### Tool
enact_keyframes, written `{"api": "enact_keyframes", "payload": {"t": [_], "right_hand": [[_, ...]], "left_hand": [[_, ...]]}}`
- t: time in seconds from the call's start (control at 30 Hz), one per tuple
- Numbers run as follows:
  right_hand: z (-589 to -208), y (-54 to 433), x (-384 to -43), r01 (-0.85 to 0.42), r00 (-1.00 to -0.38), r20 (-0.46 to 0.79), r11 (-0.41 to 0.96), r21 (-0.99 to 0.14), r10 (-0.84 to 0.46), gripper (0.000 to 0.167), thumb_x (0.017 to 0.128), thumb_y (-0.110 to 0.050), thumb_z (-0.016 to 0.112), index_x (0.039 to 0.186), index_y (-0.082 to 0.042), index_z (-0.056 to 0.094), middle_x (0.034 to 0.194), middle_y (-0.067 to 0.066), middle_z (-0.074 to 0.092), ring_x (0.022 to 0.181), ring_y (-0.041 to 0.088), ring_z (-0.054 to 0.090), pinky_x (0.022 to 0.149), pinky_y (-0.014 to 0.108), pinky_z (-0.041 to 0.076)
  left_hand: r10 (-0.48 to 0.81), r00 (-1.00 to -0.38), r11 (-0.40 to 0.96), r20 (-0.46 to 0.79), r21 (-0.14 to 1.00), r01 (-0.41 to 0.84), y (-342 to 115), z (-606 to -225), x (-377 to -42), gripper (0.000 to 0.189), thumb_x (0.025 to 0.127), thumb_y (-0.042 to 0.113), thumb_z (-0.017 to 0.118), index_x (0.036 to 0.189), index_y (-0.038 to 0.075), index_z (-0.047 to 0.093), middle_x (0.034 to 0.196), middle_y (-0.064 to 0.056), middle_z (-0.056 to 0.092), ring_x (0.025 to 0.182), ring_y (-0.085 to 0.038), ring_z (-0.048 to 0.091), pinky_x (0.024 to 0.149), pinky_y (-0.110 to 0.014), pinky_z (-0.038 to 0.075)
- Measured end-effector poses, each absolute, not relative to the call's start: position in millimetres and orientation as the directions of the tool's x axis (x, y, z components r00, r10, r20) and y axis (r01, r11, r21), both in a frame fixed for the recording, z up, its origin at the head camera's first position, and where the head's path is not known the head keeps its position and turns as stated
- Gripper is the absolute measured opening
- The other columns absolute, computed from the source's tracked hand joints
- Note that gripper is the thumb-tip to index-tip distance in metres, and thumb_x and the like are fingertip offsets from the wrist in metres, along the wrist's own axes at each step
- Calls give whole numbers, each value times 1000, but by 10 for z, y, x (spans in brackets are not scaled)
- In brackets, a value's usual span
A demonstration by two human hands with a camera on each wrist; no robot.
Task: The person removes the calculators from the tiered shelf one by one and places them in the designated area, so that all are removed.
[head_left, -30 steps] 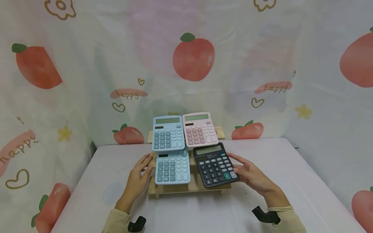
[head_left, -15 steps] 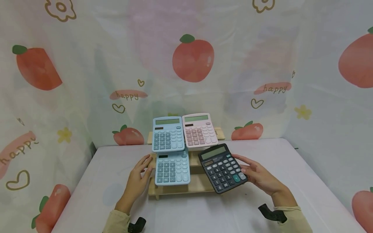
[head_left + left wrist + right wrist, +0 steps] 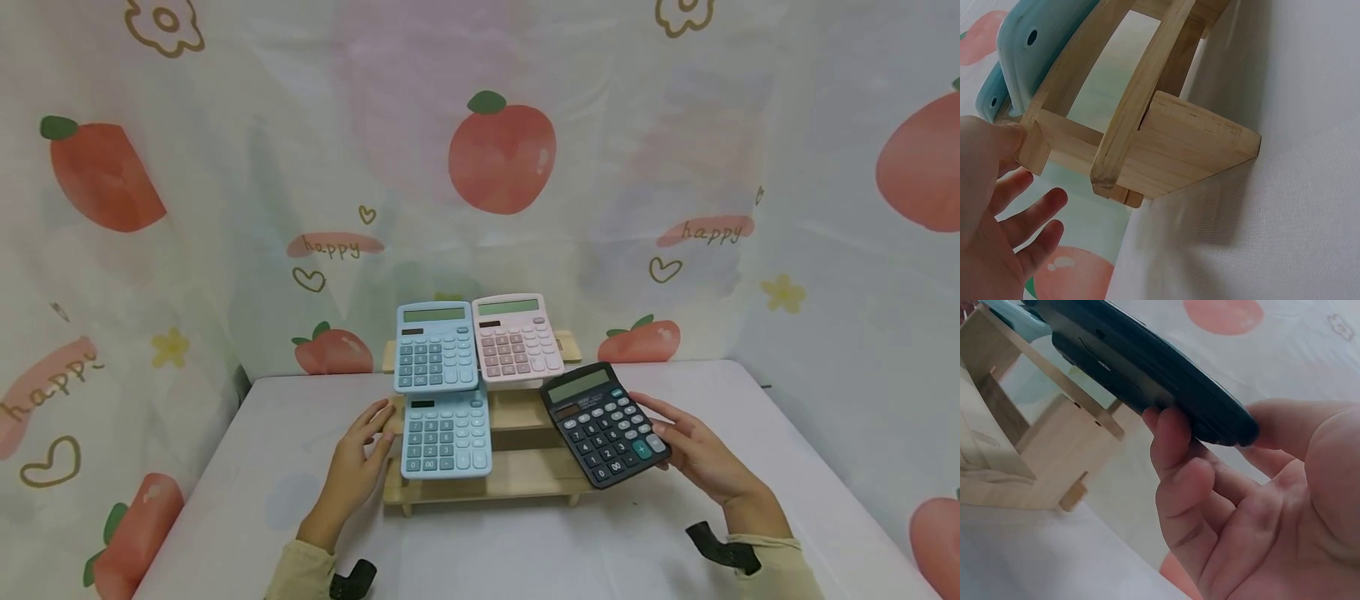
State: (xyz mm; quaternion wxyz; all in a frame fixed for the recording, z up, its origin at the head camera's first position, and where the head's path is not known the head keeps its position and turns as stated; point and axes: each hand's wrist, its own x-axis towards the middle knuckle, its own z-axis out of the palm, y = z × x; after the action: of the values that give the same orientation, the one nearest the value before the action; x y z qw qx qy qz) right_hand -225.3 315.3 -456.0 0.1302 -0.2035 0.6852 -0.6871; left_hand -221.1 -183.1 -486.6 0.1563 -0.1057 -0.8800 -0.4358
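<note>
In the head view, my right hand point(image 3: 708, 457) grips a black calculator point(image 3: 604, 427) by its right edge. It is tilted and off the front right of a tiered wooden stand point(image 3: 525, 473). The right wrist view has the fingers point(image 3: 1175, 440) curled under the calculator's dark back point(image 3: 1147, 369) and the thumb on its other side. My left hand point(image 3: 351, 467) pinches the left end of the stand's middle shelf with thumb and index finger, the other fingers loose. Two light blue calculators, upper point(image 3: 435, 346) and lower point(image 3: 447, 435), and a pink calculator point(image 3: 517, 337) lean on the stand.
The stand sits on a white-covered table point(image 3: 480, 554). Behind and beside it hangs a cloth backdrop point(image 3: 600, 150) printed with peaches and "happy". A dark strap piece point(image 3: 723, 547) is at the right sleeve, another point(image 3: 352, 577) at the left.
My right hand has carried the black calculator rightward, away from the lower blue one and off the stand's front, turning it slightly. The left hand has stayed at the shelf end.
</note>
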Motion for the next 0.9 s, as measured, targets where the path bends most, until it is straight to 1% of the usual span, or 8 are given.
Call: {"api": "enact_keyframes", "payload": {"t": [0.07,0.17,0.27,0.33,0.53,0.67,0.77,0.9], "right_hand": [[-4572,3201,-2258,-98,-887,103,-35,-995,-449,46,112,-15,34,157,-25,38,127,-16,68,97,5,71,74,22,56],[-4592,3263,-2268,-93,-888,114,-70,-993,-445,47,112,-14,31,157,-25,38,129,-16,68,103,7,72,82,27,59],[-4618,3310,-2284,-84,-888,124,-109,-990,-442,48,112,-13,30,158,-24,37,131,-16,67,104,6,72,81,26,59],[-4639,3337,-2298,-77,-897,124,-128,-989,-424,47,112,-14,32,157,-24,38,131,-16,67,103,6,72,80,25,59],[-4695,3392,-2315,-71,-927,148,-227,-971,-343,47,111,-12,34,153,-27,45,130,-16,68,104,6,72,82,25,60],[-4740,3448,-2309,-59,-949,139,-274,-960,-283,46,111,-13,35,152,-29,47,129,-16,68,103,5,70,80,22,58],[-4776,3481,-2318,-42,-964,120,-306,-951,-238,45,111,-15,36,152,-29,47,126,-15,69,98,3,68,76,20,54],[-4833,3504,-2348,-10,-985,66,-337,-941,-157,43,110,-19,41,151,-31,49,121,-16,70,92,3,64,71,20,50]], "left_hand": [[53,-925,598,376,730,331,-1838,-4873,-2216,47,103,21,59,146,3,53,157,-13,47,144,-37,46,99,-55,53],[56,-920,598,389,725,343,-1850,-4883,-2218,46,103,21,59,145,3,54,157,-13,47,143,-37,47,98,-55,53],[59,-916,600,397,719,350,-1860,-4891,-2215,46,103,20,60,145,4,55,156,-12,48,142,-36,48,97,-54,53],[59,-915,602,400,716,352,-1864,-4891,-2212,46,102,20,60,145,4,55,156,-12,48,142,-35,49,97,-53,53],[56,-915,607,398,714,348,-1876,-4899,-2221,46,103,21,60,146,5,54,157,-11,47,143,-34,49,97,-52,53],[58,-916,602,398,718,350,-1873,-4906,-2226,46,103,22,60,146,6,54,157,-11,48,143,-35,48,97,-53,53],[60,-916,595,396,723,351,-1866,-4901,-2224,46,103,21,60,145,5,54,157,-12,48,143,-35,48,97,-53,53],[61,-917,592,394,725,351,-1856,-4898,-2223,46,103,21,60,145,4,54,156,-12,48,142,-35,48,97,-53,53]]}}
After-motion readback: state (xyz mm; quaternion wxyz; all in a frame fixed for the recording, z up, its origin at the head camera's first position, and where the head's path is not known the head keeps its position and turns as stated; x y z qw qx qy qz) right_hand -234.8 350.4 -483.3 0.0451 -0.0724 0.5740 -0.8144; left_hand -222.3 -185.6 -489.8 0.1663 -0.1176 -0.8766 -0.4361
